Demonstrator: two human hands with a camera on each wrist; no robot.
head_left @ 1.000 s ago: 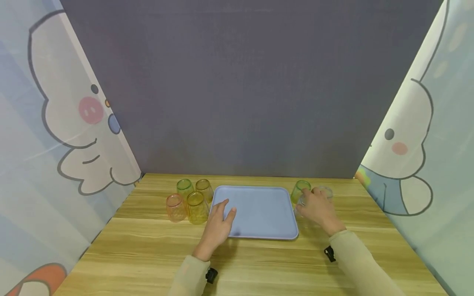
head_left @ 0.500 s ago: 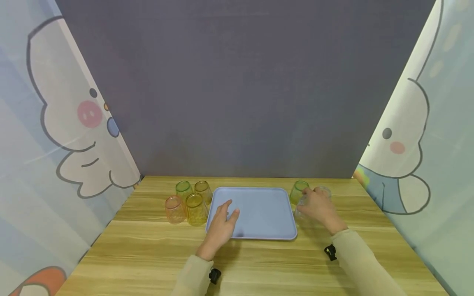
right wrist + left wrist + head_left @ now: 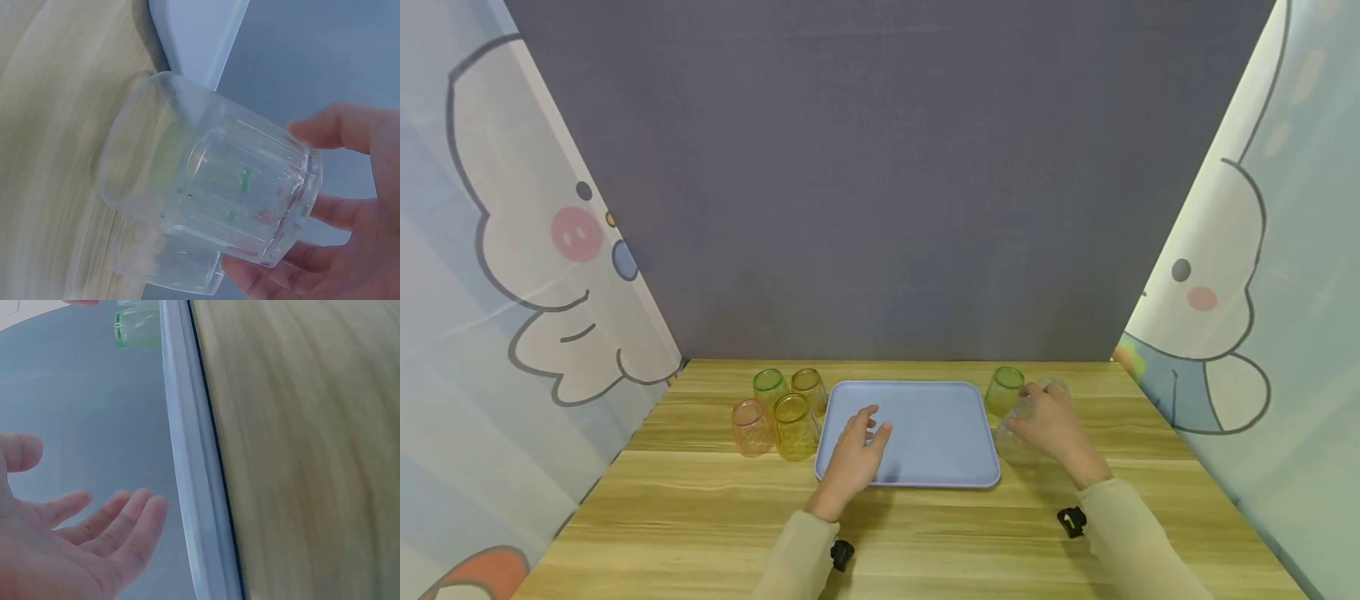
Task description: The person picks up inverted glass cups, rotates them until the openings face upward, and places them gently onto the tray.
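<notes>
My right hand (image 3: 1051, 423) pinches a clear drinking glass (image 3: 1015, 448) near its base, thumb on one side and fingers on the other. In the right wrist view this upside-down glass (image 3: 206, 169) has its mouth towards the table. A second clear glass (image 3: 169, 259) stands behind it, partly hidden by the hand in the head view. Beyond the held glass is a green glass (image 3: 1003, 390), also upside down. Over the left part of the pale blue tray (image 3: 936, 433), my left hand (image 3: 853, 454) hovers with relaxed, spread fingers and holds nothing.
Left of the tray, upside-down glasses stand close together: green (image 3: 769, 385), amber (image 3: 808, 387), pink (image 3: 752, 427) and yellow (image 3: 796, 427). A grey panel (image 3: 887, 192) rises behind the wooden table (image 3: 700, 517), with printed curtains (image 3: 1285, 350) at both sides.
My left hand has shifted slightly right over the tray. More of the clear glass shows below my right hand, which still grips it. The head view has shifted a little.
</notes>
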